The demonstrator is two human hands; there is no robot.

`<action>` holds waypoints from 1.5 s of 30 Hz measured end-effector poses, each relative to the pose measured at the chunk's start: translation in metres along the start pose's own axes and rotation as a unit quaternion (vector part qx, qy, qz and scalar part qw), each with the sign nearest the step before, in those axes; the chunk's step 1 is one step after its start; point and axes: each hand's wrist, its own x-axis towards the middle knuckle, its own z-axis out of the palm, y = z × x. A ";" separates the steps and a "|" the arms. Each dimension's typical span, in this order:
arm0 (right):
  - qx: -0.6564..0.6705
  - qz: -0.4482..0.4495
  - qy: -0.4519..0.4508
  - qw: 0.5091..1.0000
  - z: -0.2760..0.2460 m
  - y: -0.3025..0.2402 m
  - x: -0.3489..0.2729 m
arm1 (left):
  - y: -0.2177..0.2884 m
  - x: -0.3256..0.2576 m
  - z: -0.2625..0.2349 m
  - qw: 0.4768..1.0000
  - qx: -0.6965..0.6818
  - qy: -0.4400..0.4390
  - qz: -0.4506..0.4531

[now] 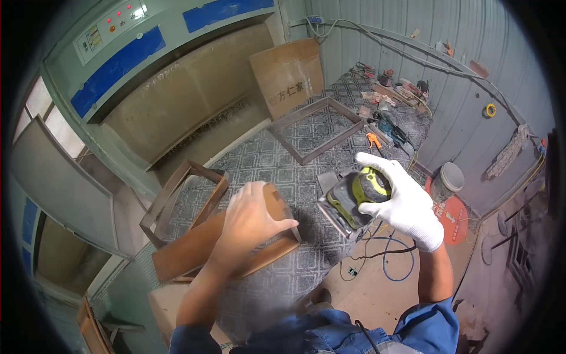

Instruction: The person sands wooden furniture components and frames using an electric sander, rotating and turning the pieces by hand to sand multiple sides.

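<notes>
Head view, the only one we have: we judge the main risk to be the sander meeting the wooden box at a tilt, since its flat base sits askew in the grip; an edge could then gouge the wood. We also rate the bare left hand as exposed, its thumb lying on the side towards the tool. The box could slide on the patterned cloth if pressed unevenly, and might knock the small wooden frame beside it. The black cord and blue hose near the floor could snag and drag on the tool. Hands: we find the gloved right hand part-closed, thumb and forefinger wrapped around the sander's round top, holding it apart from the box, to its right. The left is half open, thumb spread from the fingers, laid over the box's right-hand end; we cannot tell how firmly it grips, as the fingertips are hidden. The box lies on the cloth, left of the sander.
</notes>
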 end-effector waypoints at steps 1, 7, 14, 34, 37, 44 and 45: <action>0.004 -0.020 -0.019 1.000 0.002 -0.011 0.007 | -0.005 -0.001 0.004 0.999 0.015 -0.005 0.029; -0.157 -0.119 -0.121 0.973 0.008 -0.080 0.050 | -0.072 -0.044 -0.042 0.994 0.004 0.006 0.112; -0.189 -0.192 -0.170 0.948 0.062 -0.121 0.103 | -0.139 -0.105 -0.074 0.990 0.078 0.100 0.062; -0.088 -0.307 -0.187 0.929 0.144 -0.158 0.148 | -0.130 -0.109 -0.077 0.993 0.053 0.096 0.038; -0.061 -0.332 -0.228 0.913 0.171 -0.195 0.138 | -0.156 -0.134 -0.084 0.995 0.025 0.081 0.049; -0.070 -0.407 -0.261 0.873 0.211 -0.234 0.123 | -0.231 -0.176 -0.036 0.959 -0.255 0.120 -0.025; -0.080 -0.424 -0.268 0.862 0.217 -0.235 0.125 | -0.218 -0.172 -0.031 0.945 -0.291 0.127 -0.082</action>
